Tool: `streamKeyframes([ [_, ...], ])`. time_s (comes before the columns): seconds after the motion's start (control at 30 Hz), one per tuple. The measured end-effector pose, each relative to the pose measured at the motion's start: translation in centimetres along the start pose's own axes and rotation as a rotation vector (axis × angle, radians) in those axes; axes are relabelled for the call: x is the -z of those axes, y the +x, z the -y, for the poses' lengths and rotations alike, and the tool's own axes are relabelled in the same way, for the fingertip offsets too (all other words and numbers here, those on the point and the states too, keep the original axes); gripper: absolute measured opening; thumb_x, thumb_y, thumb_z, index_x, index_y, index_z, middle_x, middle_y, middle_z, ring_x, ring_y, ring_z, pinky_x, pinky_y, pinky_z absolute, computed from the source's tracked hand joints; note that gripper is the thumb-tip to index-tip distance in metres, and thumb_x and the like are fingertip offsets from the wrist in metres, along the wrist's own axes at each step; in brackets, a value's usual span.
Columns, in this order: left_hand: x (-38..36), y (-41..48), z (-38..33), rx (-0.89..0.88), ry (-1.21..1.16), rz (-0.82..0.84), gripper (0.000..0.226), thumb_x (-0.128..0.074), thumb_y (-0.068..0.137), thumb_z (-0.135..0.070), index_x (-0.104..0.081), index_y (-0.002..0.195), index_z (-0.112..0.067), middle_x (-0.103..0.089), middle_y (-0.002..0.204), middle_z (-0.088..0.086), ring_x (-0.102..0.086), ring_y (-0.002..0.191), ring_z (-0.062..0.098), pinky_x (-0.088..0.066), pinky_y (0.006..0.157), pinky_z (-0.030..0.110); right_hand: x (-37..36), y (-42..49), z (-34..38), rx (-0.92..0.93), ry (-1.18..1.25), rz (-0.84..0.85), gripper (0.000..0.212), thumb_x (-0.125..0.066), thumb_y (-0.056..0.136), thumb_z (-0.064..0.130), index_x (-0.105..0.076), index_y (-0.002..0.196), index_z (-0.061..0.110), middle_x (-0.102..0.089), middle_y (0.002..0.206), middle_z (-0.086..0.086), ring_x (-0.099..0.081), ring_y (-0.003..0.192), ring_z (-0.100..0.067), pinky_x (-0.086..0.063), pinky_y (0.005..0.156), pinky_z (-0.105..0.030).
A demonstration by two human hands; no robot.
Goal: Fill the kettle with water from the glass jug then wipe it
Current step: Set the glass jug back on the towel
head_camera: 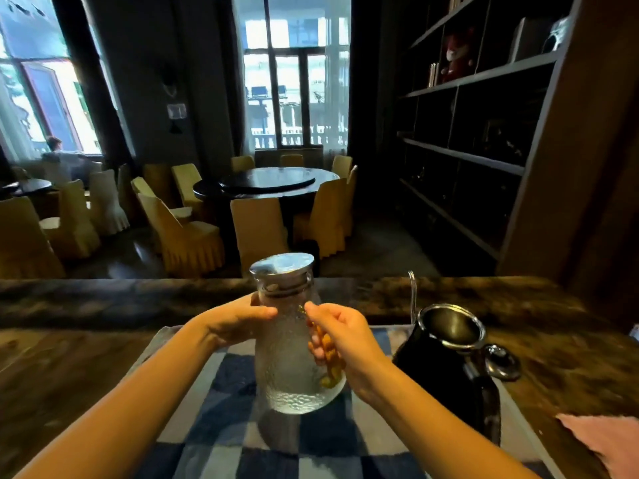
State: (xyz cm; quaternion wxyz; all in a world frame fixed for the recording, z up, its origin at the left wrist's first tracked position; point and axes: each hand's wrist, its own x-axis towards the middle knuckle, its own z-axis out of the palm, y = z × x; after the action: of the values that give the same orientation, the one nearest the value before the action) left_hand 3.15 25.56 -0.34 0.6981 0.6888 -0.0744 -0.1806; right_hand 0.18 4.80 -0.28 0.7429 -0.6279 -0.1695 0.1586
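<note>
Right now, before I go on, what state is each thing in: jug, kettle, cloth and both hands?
glass jug: upright over the checked mat, metal lid on, water level unclear.
kettle: standing right of the jug, mouth open, kettle lid off the opening at its right side.
pink cloth: lying at the far right, untouched.
left hand: grips the jug's neck.
right hand: curled round the jug's handle.

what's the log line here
left hand grips glass jug | right hand grips its handle | jug lid on | kettle lid open | pink cloth untouched
</note>
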Motion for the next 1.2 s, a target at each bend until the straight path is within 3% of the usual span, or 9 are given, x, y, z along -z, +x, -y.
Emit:
streamKeyframes([
  [0.17, 2.6, 2.4, 1.9, 0.122, 0.069, 0.232, 0.091, -0.091, 0.045, -0.027, -0.049, 0.125, -0.015, -0.070, 0.115, 0.003, -0.063, 0.111, 0.021, -0.054, 0.085, 0.029, -0.4, -1.0, -2.6, -0.126, 0.014, 0.113, 0.018, -0.061, 0.090, 0.021, -0.067, 0.077, 0.010, -0.065, 0.062, 0.001, -0.065, 0.058, -0.009, -0.053, 0.057, -0.019],
  [0.37, 4.2, 4.3, 4.4, 0.148, 0.148, 0.369, 0.089, -0.092, 0.043, -0.023, -0.052, 0.119, -0.005, -0.070, 0.113, 0.007, -0.060, 0.112, 0.024, -0.044, 0.100, 0.039, -1.4, -1.8, -5.0, -0.100, -0.104, 0.082, 0.010, -0.061, 0.089, 0.013, -0.067, 0.085, 0.006, -0.070, 0.070, -0.002, -0.070, 0.067, -0.016, -0.059, 0.068, -0.030],
  [0.53, 4.8, 3.8, 4.7, 0.127, 0.218, 0.394, 0.075, -0.087, 0.048, -0.017, -0.054, 0.115, -0.009, -0.072, 0.109, 0.002, -0.063, 0.109, 0.019, -0.051, 0.090, 0.029, -2.5, -2.1, -6.2, -0.042, -0.112, 0.070, 0.009, -0.062, 0.089, 0.010, -0.067, 0.081, 0.009, -0.069, 0.072, -0.006, -0.070, 0.067, -0.015, -0.055, 0.062, -0.022],
  [0.67, 4.9, 2.8, 4.7, 0.113, 0.281, 0.311, 0.063, -0.072, 0.060, -0.002, -0.052, 0.120, -0.013, -0.068, 0.114, 0.004, -0.061, 0.112, 0.020, -0.051, 0.089, 0.026, -2.5, -2.3, -6.9, -0.007, -0.159, 0.083, 0.012, -0.062, 0.089, 0.012, -0.065, 0.079, 0.016, -0.069, 0.072, -0.006, -0.070, 0.069, -0.017, -0.056, 0.065, -0.029],
  [0.8, 4.5, 1.7, 4.5, 0.113, 0.319, 0.180, 0.068, -0.071, 0.063, -0.006, -0.048, 0.125, -0.021, -0.063, 0.122, 0.004, -0.058, 0.116, 0.021, -0.044, 0.100, 0.034, -2.2, -2.2, -7.2, 0.029, -0.230, 0.062, 0.009, -0.064, 0.088, 0.016, -0.065, 0.079, 0.015, -0.067, 0.077, -0.011, -0.066, 0.076, -0.028, -0.054, 0.069, -0.035],
  [0.97, 3.2, -0.8, 3.0, 0.078, 0.403, 0.106, 0.057, -0.076, 0.067, -0.019, -0.052, 0.116, -0.035, -0.068, 0.110, -0.016, -0.062, 0.106, 0.003, -0.052, 0.082, 0.020, -1.5, -2.0, -7.5, 0.030, -0.264, 0.094, 0.009, -0.067, 0.086, 0.024, -0.071, 0.086, 0.017, -0.071, 0.080, -0.005, -0.069, 0.080, -0.021, -0.056, 0.076, -0.032],
  [1.1, 0.9, -3.4, 2.2, -0.026, 0.403, -0.106, 0.053, -0.072, 0.067, -0.025, -0.057, 0.117, -0.032, -0.067, 0.117, -0.010, -0.061, 0.111, 0.008, -0.047, 0.093, 0.031, -0.4, -2.1, -7.3, 0.056, -0.324, 0.179, 0.017, -0.064, 0.085, 0.030, -0.073, 0.095, 0.020, -0.074, 0.085, -0.001, -0.068, 0.086, -0.012, -0.055, 0.078, -0.026],
  [1.2, -1.6, -5.3, 2.1, -0.108, 0.367, -0.283, 0.052, -0.066, 0.070, -0.026, -0.056, 0.122, -0.028, -0.065, 0.120, -0.006, -0.059, 0.114, 0.011, -0.044, 0.100, 0.037, 1.0, -2.2, -7.0, 0.078, -0.331, 0.212, 0.021, -0.062, 0.087, 0.026, -0.070, 0.106, 0.022, -0.073, 0.098, 0.001, -0.070, 0.093, -0.019, -0.056, 0.087, -0.036],
])
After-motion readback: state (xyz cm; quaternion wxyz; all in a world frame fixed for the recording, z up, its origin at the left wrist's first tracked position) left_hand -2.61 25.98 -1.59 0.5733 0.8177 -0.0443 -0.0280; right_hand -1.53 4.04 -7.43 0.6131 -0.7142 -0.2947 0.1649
